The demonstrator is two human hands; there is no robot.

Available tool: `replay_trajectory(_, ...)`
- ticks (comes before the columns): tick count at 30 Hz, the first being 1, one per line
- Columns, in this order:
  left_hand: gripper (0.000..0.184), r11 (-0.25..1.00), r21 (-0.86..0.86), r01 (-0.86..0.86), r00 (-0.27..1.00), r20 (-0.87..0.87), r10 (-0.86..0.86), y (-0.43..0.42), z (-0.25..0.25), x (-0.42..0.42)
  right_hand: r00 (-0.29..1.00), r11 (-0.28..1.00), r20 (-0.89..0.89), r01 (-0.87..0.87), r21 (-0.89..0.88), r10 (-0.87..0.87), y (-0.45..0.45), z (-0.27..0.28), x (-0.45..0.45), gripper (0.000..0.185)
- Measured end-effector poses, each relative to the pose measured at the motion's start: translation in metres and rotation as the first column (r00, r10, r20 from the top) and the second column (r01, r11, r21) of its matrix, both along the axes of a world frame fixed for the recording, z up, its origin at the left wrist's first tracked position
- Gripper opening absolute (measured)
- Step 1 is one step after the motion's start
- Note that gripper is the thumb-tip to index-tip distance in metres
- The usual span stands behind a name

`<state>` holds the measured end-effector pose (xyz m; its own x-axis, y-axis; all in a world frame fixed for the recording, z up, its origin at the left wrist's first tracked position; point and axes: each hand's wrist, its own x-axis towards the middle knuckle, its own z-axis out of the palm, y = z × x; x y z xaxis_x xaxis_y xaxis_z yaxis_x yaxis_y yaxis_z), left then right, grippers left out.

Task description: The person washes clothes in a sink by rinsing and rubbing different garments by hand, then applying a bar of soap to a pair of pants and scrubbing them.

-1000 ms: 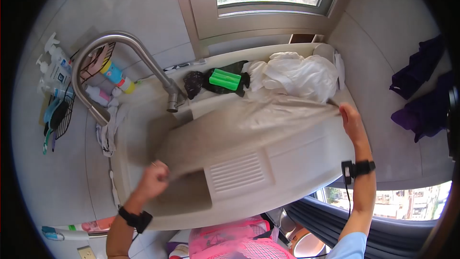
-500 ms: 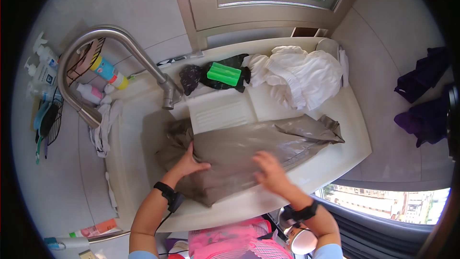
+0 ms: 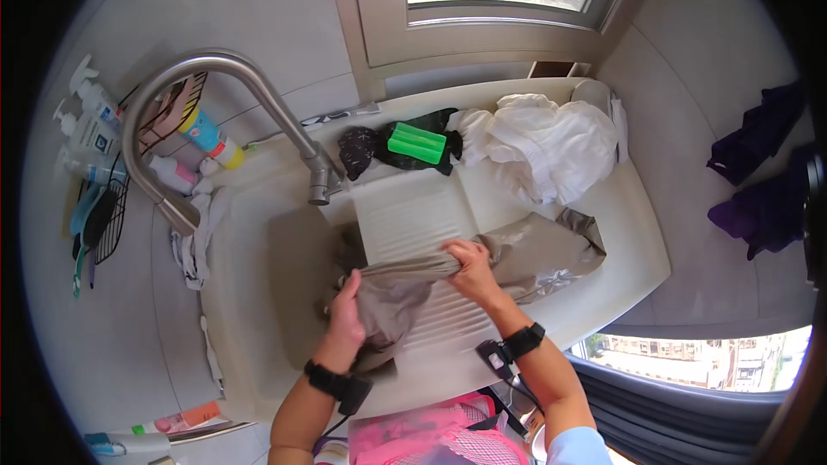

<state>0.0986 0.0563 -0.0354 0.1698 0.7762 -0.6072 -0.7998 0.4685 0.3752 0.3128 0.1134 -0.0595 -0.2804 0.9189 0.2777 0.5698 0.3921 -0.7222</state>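
A wet grey-brown piece of clothing [image 3: 538, 250] lies across the ribbed washboard [image 3: 457, 319] of the white sink [image 3: 620, 293]. My left hand [image 3: 347, 320] is closed on its left part, near the basin edge. With its fingers wrapped round the bunched middle of the cloth, my right hand [image 3: 471, 265] grips it over the ribs. Between my hands the fabric is gathered into a tight fold. Its right end spreads over the sink's flat side, and its left end hangs at the basin, partly hidden by my left hand.
A curved metal tap [image 3: 245, 65] arches over the basin at left. Behind the washboard lie a green soap bar [image 3: 417, 144] on black cloth [image 3: 357, 151] and a heap of white cloth [image 3: 551, 146]. Bottles [image 3: 95, 125] and brushes [image 3: 95, 220] hang in a wall rack.
The clothing was spread flat over the washboard and is now bunched between my hands, baring the ribs. My right hand has moved up and closed on it; my left hand now grips it too.
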Motion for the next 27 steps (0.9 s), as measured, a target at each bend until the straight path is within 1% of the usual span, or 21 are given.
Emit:
replay_trajectory(2,0.02,0.993,0.113,0.016,0.997,-0.079,-0.007,0.001,-0.016,0.013,0.963,0.987,-0.219,-0.14,0.076,0.154,-0.02,0.02,-0.042,0.027)
replay_trajectory(3,0.023,0.985,0.168,0.032,0.992,-0.123,-0.011,0.003,-0.037,0.016,0.918,0.972,-0.323,-0.199,0.124,0.229,-0.035,0.027,-0.067,0.027)
replay_trajectory(4,0.024,0.968,0.227,0.11,0.992,0.033,-0.12,0.008,-0.085,0.002,0.876,0.932,-0.324,-0.313,0.182,0.357,-0.048,0.033,-0.087,0.025)
replay_trajectory(5,0.025,0.937,0.29,0.193,0.953,0.173,-0.25,0.013,-0.132,-0.012,0.891,0.951,-0.36,-0.197,0.238,0.275,-0.055,0.009,-0.098,0.022)
replay_trajectory(6,0.027,0.893,0.357,0.274,0.881,0.279,-0.383,0.017,-0.179,-0.025,0.895,0.956,-0.403,-0.079,0.283,0.194,-0.056,-0.02,-0.105,0.019)
replay_trajectory(7,0.027,0.977,0.142,0.16,0.98,0.094,-0.174,0.01,-0.102,-0.001,0.944,0.995,-0.325,-0.024,0.097,0.054,-0.043,-0.033,-0.1,0.018)
replay_trajectory(8,0.026,0.998,-0.057,0.017,0.987,-0.161,-0.026,0.003,-0.021,0.024,0.973,0.995,-0.221,0.051,-0.089,-0.07,-0.023,-0.04,-0.09,0.017)
replay_trajectory(9,0.027,0.997,-0.08,0.02,0.983,-0.181,-0.034,0.002,-0.015,0.028,0.981,0.953,-0.089,0.144,-0.265,-0.172,-0.016,-0.043,-0.087,0.016)
replay_trajectory(12,0.026,0.993,-0.111,-0.051,0.976,-0.215,0.026,0.007,-0.029,0.016,0.957,0.979,-0.227,0.197,0.056,-0.179,-0.044,-0.022,-0.111,0.017)
replay_trajectory(13,0.025,0.929,0.365,0.054,0.882,0.42,-0.216,0.001,-0.094,-0.013,0.93,0.975,-0.367,0.082,0.208,0.0,-0.065,0.006,-0.126,0.018)
replay_trajectory(14,0.026,0.891,0.432,0.136,0.983,0.052,-0.175,-0.007,-0.092,-0.016,0.936,0.979,-0.352,0.048,0.199,0.026,-0.071,0.004,-0.127,0.018)
replay_trajectory(15,0.027,0.873,0.413,0.258,0.934,-0.337,-0.116,-0.015,-0.09,-0.019,0.939,0.98,-0.341,0.022,0.195,0.047,-0.072,0.002,-0.127,0.019)
replay_trajectory(16,0.028,0.928,0.34,0.153,0.984,0.033,-0.174,-0.01,-0.097,-0.021,0.941,0.98,-0.332,0.003,0.2,0.065,-0.068,0.001,-0.127,0.02)
replay_trajectory(17,0.028,0.951,0.226,0.213,0.977,-0.072,-0.201,-0.011,-0.078,-0.018,0.964,1.0,-0.265,-0.017,0.006,0.018,-0.052,-0.006,-0.115,0.019)
replay_trajectory(18,0.028,0.961,0.101,0.258,0.956,-0.17,-0.238,-0.018,-0.041,-0.011,0.982,0.981,-0.187,-0.022,-0.195,-0.016,-0.029,-0.018,-0.093,0.019)
replay_trajectory(19,0.029,0.957,-0.032,0.287,0.921,-0.264,-0.285,-0.023,-0.011,-0.009,0.994,0.921,-0.107,-0.011,-0.389,-0.034,-0.019,-0.023,-0.083,0.02)
replay_trajectory(21,0.028,0.854,0.181,0.487,0.772,-0.547,-0.324,-0.013,0.013,-0.011,0.976,0.969,-0.2,-0.132,-0.209,0.09,-0.02,0.017,-0.088,0.027)
replay_trajectory(22,0.028,0.773,0.238,0.588,0.677,-0.668,-0.309,-0.016,0.024,-0.014,0.959,0.973,-0.238,-0.189,-0.134,0.154,-0.033,0.039,-0.093,0.03)
replay_trajectory(23,0.027,0.539,0.293,0.789,0.535,-0.759,-0.37,-0.009,0.046,-0.023,0.907,0.978,-0.38,-0.207,-0.031,0.18,-0.035,0.057,-0.1,0.033)
replay_trajectory(26,0.021,0.664,0.275,0.696,0.602,-0.726,-0.332,-0.001,0.077,-0.033,0.915,0.948,-0.348,-0.271,-0.165,0.202,-0.031,0.066,-0.081,0.035)
replay_trajectory(27,0.015,0.626,0.523,0.579,0.763,-0.618,-0.19,0.004,0.048,-0.047,0.928,0.928,-0.19,-0.347,-0.133,0.32,-0.027,0.057,-0.068,0.034)
